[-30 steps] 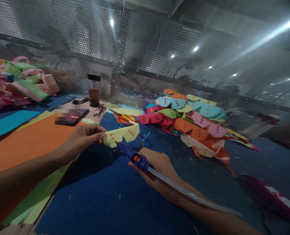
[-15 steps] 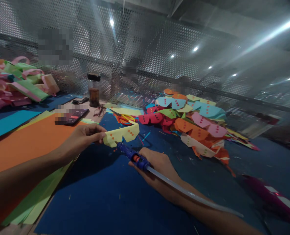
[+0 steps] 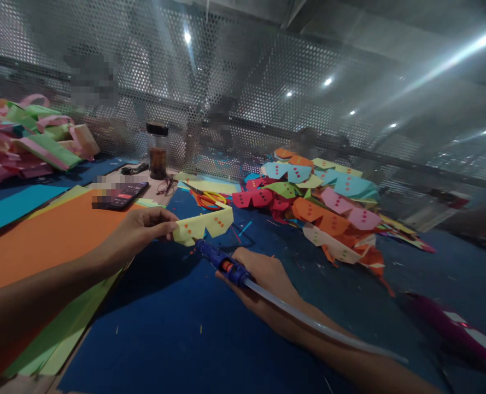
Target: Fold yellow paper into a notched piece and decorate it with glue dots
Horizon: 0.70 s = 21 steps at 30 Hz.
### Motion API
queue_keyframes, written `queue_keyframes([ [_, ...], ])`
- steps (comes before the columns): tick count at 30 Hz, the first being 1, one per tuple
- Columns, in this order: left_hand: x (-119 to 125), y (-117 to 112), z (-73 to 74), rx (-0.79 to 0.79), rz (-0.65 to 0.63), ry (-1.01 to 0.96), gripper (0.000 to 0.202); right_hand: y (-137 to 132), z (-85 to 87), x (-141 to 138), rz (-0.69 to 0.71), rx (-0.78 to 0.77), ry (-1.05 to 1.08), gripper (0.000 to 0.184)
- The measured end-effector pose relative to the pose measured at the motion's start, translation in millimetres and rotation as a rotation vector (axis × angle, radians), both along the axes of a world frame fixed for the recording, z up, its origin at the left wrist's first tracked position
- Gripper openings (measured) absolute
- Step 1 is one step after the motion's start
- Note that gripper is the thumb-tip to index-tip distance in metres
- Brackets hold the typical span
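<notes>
My left hand pinches the left end of a pale yellow paper cutout, shaped like glasses with a notch in its lower edge and small orange squares on its front. Wrapped round a blue hot glue gun is my right hand. The gun's tip is at the cutout's lower left part; whether it touches the paper I cannot tell. A long clear glue stick runs out of the gun's back along my right forearm. Just behind the cutout lie scissors with yellow and red handles.
Paper glasses in several colours are heaped at the right. Coloured sheets, a phone and a lidded jar are at the left. Folded paper pieces pile up far left. A purple case lies at lower right.
Almost nothing differs. The glue gun's tip has shifted very slightly left and up along the paper; both hands keep their holds.
</notes>
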<state>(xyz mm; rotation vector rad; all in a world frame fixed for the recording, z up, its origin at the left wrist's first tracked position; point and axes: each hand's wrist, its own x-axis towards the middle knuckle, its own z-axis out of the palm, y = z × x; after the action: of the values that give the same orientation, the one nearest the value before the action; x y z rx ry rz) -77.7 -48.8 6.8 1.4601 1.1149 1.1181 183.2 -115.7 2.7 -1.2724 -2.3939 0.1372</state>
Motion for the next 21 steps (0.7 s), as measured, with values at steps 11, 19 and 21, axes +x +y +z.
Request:
queue_keyframes([
  [11, 1.4, -3.5, 4.4, 0.000, 0.016, 0.032, 0.011, -0.9, 1.6, -1.3, -0.014, 0.000, 0.003, 0.015],
  [19, -0.2, -0.3, -0.6, -0.007, -0.002, -0.001, 0.013, -0.4, 1.1, -0.7, 0.004, 0.021, -0.010, 0.015],
  [21, -0.6, 0.5, -1.7, 0.000, -0.010, -0.002, 0.013, -0.6, 1.8, -0.9, 0.004, 0.010, -0.005, 0.015],
])
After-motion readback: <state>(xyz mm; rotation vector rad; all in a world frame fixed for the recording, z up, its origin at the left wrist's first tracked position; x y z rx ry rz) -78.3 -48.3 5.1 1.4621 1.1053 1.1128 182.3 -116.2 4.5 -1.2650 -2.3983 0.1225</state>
